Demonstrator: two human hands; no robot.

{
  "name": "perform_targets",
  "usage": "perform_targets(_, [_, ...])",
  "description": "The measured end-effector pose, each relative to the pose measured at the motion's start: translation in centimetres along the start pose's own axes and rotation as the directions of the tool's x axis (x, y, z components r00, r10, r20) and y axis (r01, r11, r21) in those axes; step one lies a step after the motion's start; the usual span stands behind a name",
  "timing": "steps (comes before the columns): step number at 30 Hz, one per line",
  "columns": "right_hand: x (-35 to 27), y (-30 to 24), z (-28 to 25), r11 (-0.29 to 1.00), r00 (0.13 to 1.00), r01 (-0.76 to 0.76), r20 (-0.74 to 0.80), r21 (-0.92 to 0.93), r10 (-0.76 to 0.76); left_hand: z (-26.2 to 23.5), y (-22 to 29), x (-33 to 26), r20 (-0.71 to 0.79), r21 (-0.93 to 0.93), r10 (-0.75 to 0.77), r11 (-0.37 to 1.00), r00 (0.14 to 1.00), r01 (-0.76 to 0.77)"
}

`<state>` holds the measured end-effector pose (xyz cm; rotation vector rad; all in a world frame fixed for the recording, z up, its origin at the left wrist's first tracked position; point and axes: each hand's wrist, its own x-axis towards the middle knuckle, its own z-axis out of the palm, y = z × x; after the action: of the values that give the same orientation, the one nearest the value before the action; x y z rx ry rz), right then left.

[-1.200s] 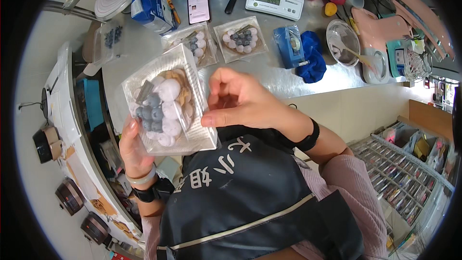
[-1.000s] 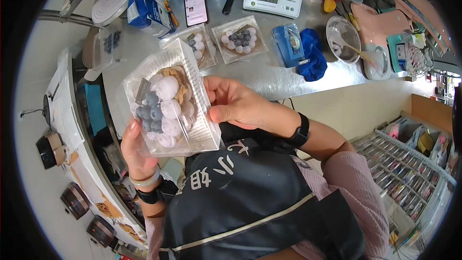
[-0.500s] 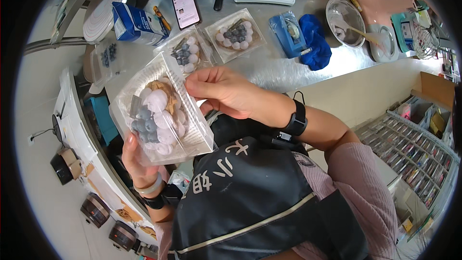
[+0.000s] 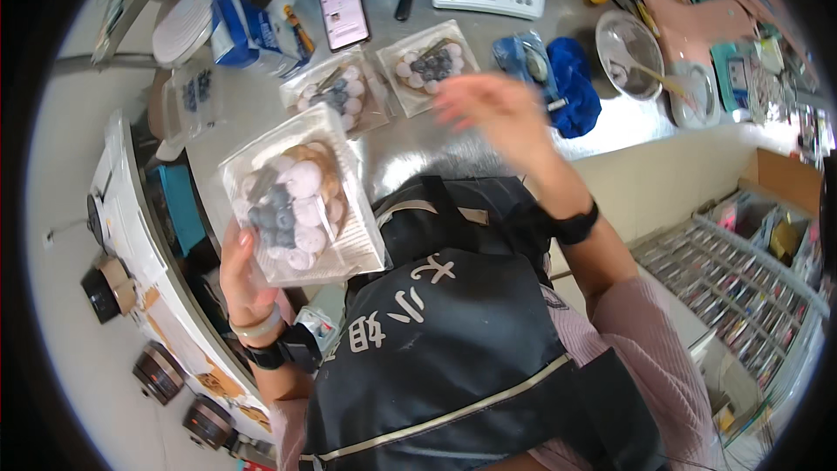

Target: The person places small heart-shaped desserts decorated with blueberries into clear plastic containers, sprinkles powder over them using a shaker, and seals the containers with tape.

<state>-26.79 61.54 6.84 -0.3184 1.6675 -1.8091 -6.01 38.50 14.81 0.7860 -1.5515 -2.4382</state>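
Hands apart: the left hand [image 4: 241, 272] grips the boxed blueberry tart [image 4: 296, 201] at nine o'clock; the right hand [image 4: 499, 113], blurred, spreads loosely at one. One-sided support could let the box tip, smearing the topping.

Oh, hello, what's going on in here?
Someone in a dark apron is handling a packaged dessert. Their left hand holds a clear pack with a tart topped with pale dollops and blueberries, tilted up above the near edge of the metal counter. The right hand is away from it, blurred, over the counter near a similar pack; I can't tell whether it holds anything. Another such pack lies beside that one.
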Motion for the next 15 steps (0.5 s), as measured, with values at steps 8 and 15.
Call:
perform_targets(8, [-2.1, 6.6, -12.9, 0.376, 0.864, -0.093, -0.262, -0.922, -0.43, -3.3, 1.1, 3.9, 0.254, 0.224, -0.329, 0.935, 0.909, 0.276])
perform_targets(15, [-1.6, 5.9, -12.8, 0.878, 0.775, -0.398, -0.61, -0.265, 0.167, -2.1, 0.0, 6.9, 0.595, 0.414, -0.46, 0.878, 0.659, 0.24])
